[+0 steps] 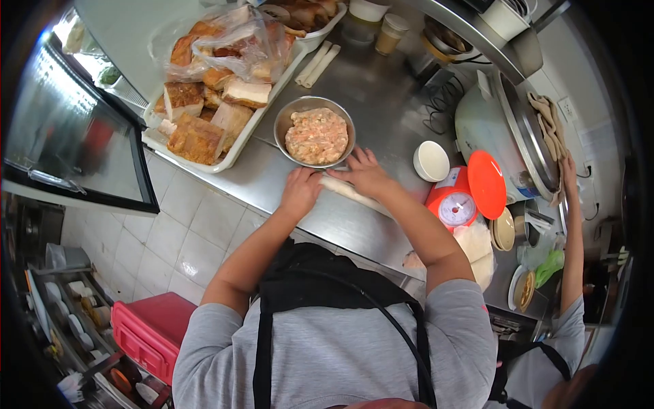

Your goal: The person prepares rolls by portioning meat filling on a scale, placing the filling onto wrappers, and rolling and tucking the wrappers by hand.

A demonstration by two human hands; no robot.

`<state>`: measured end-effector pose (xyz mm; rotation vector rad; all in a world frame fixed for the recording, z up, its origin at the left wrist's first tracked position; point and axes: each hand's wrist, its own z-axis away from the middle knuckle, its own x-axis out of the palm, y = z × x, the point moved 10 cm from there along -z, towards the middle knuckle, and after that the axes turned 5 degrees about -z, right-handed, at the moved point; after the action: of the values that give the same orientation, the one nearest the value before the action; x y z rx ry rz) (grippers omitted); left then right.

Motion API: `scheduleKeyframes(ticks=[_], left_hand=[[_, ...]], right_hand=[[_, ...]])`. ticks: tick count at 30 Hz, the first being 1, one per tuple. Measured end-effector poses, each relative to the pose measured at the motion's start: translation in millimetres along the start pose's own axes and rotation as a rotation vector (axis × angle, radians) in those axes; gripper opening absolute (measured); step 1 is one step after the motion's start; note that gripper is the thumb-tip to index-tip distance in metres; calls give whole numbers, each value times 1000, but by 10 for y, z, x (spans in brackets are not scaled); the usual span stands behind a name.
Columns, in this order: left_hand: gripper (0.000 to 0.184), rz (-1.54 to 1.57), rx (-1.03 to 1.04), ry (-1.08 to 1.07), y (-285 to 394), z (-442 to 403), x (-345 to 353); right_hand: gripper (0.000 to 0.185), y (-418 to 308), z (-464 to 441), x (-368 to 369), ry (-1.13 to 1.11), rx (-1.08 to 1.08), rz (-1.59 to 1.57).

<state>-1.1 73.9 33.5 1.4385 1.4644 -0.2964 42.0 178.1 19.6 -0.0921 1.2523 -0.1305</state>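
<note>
A long white roll (351, 191) lies near the front edge of the steel counter. My left hand (301, 193) is closed around its left end. Farther along, my right hand (368, 175) grips the roll with its thumb, its fingers reaching over the top toward the bowl. Just beyond both hands stands a round metal bowl (278, 133) with pinkish minced filling (317, 136) in it. Two similar white rolls (318, 66) rest side by side behind the bowl. The underside of the held roll is hidden.
At left, a white tray (230, 158) holds roasted meat chunks (196, 140), partly under plastic. A white bowl (431, 161), red dial scale (455, 206) and large pot (487, 129) stand right. Another person's hand (569, 174) touches the cloth there. A glass door (82, 143) stands open left.
</note>
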Motion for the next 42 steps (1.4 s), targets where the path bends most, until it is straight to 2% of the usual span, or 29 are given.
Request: scheduleKeyframes(ticks=[5,6,9,11,14,15,18,21,24,27,30,32,35,38,39,42], left_hand=[[37,-19,-3,11,21,18,-12],[40,-38,24,29,115,26,-64],[48,-46,151,32,452,50,-106],[49,22,295,-29,705,76,29],[43,16,340,-68,749,8,245],[41,29,337,-91,714,-14,309],[35,52,330,-138,637,-105,455],[31,22,308,-147,595,-174,482],[29,-23,271,-178,589,-266,468],[29,-53,243,-268,540,-322,574],[29,-44,183,-311,459,-370,706],[30,-5,146,-342,384,-373,779],[30,-45,229,-293,461,-364,723],[29,-83,372,-139,745,-336,457],[28,-73,353,-172,717,-356,512],[25,-30,318,-248,598,-415,700]], right_hand=[[46,490,505,57,51,192,115],[48,538,578,53,39,227,116],[48,305,493,36,93,113,-15],[47,239,299,17,104,144,-24],[44,408,376,-8,213,257,67],[43,494,458,-38,264,309,117],[40,376,880,-148,440,339,-222],[33,165,1049,46,623,305,-264],[32,328,1043,162,643,373,-309],[32,400,1058,122,632,417,-290],[26,235,1194,-154,849,484,-160],[26,278,1097,4,755,444,-208],[28,427,991,158,647,399,-283],[31,601,888,191,547,413,-333],[32,611,870,177,511,426,-346],[31,384,977,-147,774,395,-201]])
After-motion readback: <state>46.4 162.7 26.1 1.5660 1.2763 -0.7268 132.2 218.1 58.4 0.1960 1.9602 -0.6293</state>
